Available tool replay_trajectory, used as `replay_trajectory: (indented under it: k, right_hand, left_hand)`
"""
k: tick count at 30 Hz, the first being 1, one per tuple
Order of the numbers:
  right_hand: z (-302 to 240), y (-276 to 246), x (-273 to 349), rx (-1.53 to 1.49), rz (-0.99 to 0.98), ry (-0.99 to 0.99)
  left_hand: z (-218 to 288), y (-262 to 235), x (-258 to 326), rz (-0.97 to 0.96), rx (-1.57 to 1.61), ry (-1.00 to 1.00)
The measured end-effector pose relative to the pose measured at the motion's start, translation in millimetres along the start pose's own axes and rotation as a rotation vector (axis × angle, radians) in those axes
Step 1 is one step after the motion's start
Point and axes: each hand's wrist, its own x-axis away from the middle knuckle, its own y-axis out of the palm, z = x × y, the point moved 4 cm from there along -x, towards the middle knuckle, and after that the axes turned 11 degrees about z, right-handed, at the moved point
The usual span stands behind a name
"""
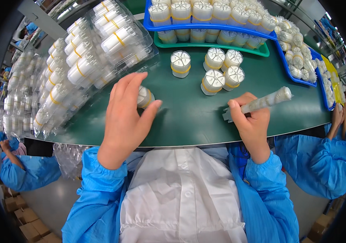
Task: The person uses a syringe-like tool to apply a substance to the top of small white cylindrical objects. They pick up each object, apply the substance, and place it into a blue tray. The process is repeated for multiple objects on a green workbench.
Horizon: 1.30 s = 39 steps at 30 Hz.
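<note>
My left hand [125, 115] has its fingers apart, arched over a short white round bundle [145, 97] with a yellow band. The bundle appears tipped on its side, partly hidden behind the hand; contact is hard to judge. In my right hand [252, 121] is a stick-like tool [273, 98] with a thick, whitish wrapped handle rising to the right and a flat grey tip near the table. A similar banded bundle [180, 64] stands upright beyond the hands. Right of it, several more form a close group [223, 71], their wedge-patterned ends up.
Clear plastic trays [94, 46] of banded white rolls are stacked on the left of the green table [185, 121]. A blue tray [205, 27] full of bundles rests over a green tray [205, 46]. Another blue tray [288, 67] holds wrapped pieces. People in blue sleeves sit on both sides.
</note>
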Motion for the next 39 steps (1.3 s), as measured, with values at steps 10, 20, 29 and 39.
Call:
replay_trajectory:
  k: [10, 20, 29, 39]
  right_hand:
    - [9, 9, 1, 0.124, -0.036, 0.014]
    - [-24, -6, -9, -0.155, 0.081, 0.055]
    - [-24, 16, -15, -0.129, 0.004, -0.086]
    - [-26, 18, -13, -0.120, 0.005, -0.223]
  left_hand:
    - [35, 60, -56, -0.120, -0.206, 0.296]
    - [58, 42, 4, -0.157, 0.358, 0.258]
    - [46, 64, 19, -0.114, 0.527, 0.155]
    - [47, 67, 22, -0.093, 0.392, 0.157]
